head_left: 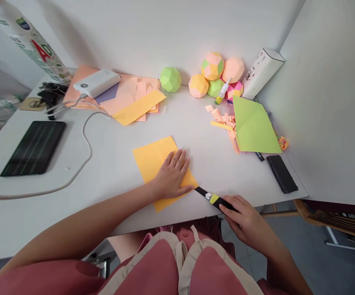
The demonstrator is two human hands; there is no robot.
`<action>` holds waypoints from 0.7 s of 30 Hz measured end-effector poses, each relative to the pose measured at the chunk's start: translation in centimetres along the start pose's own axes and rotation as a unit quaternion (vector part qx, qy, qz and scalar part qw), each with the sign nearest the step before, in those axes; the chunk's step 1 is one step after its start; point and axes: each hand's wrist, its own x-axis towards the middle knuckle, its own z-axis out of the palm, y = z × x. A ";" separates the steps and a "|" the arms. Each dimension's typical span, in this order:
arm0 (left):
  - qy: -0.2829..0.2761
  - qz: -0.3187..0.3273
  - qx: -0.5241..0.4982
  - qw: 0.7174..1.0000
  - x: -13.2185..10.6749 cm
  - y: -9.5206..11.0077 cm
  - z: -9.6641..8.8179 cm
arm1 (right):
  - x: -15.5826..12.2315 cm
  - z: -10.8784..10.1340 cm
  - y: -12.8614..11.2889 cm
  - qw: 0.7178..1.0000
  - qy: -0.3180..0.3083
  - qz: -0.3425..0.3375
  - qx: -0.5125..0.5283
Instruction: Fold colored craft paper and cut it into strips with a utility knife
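A smooth white tabletop (112, 159) is backed by a plain white wall (128, 37) and bounded on the right by a pale upright panel (328, 102); below its front edge, a grey tiled floor (288, 237) is seen. At the far left, a tall white printed bottle (31, 43) is stood behind a flat black-screened device (32, 148). Beside these, a rounded white power bank (99, 82) with a white cable (89, 151) is rested on layered peach paper sheets (125, 96). Farther right, a light-green faceted paper ball (170, 79) and a multicoloured cluster of similar balls (212, 66) are set near the wall, followed by a lime-green paper sheet (256, 125) laid partly over peach paper strips (225, 117). Nearer the front, a yellow-orange paper sheet (149, 157) is pressed against the tabletop beneath the left grip (171, 174), which is opened flat with nothing clasped. By the right grip (242, 217), closed fingers are wrapped round a black-and-yellow utility knife (214, 199), its front end held at the yellow-orange sheet's right corner; that sheet is thus placed left of the right grip, apart from it.
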 end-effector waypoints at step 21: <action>-0.010 -0.006 -0.007 1.000 0.0 0.0 0.0 | 2.3 0.2 1.1 0.999 0.038 -0.013 -0.006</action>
